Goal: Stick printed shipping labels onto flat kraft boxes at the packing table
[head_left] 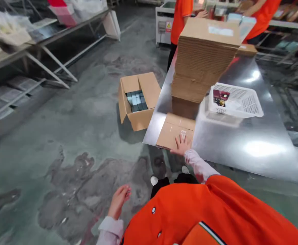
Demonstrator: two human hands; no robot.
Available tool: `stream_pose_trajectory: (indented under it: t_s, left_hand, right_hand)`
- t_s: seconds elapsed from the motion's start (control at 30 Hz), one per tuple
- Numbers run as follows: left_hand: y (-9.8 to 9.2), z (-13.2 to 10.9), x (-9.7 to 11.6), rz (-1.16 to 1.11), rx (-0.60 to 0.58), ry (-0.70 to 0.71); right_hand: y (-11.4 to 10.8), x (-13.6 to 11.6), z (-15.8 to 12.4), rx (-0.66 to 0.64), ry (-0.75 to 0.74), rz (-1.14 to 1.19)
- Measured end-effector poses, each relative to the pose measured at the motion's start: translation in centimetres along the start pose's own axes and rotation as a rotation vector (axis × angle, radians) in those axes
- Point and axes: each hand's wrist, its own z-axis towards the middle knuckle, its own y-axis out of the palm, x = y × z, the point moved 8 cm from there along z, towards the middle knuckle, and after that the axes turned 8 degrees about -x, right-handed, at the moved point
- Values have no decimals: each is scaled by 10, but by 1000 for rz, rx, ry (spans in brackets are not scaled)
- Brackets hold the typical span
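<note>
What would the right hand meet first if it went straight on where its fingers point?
Past the flat cardboard under it, the right hand would likely meet the cardboard stack, though depth and its exact line are hard to judge.

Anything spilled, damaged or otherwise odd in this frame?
Mainly the floor: dark, irregular patches spread near the left hand, breaking up its greenish surface; whether they are wet or worn, I cannot tell. The open carton beside the table has splayed flaps, but the small boxes inside look closely packed.
</note>
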Motion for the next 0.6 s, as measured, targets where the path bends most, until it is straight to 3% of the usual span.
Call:
stream_pose_trajectory:
  t_s: [0.1, 0.17, 0.23, 0.37, 0.43, 0.53, 0.6]
  left_hand:
    - [37, 20, 36, 31, -63, 113]
    - [76, 21, 45, 39, -117, 153]
    - [122, 13, 42, 63, -197, 140]
    - [219, -17, 6, 78, -401, 18]
    - [256, -28, -16, 29, -434, -28]
    - [289, -36, -47, -48, -389, -41]
    - [292, -40, -67, -61, -303, -31]
  right_hand:
    - [50, 2, 2, 51, 13, -118]
    - [62, 9, -5, 120, 13, -167]
    - [70, 17, -16, 139, -23, -215]
    - [93, 44, -40, 172, -124, -340]
    - [102, 60, -43, 218, -176, -394]
    - [107, 77, -39, 277, -223, -438]
    - [106, 81, -35, 294, -222, -443]
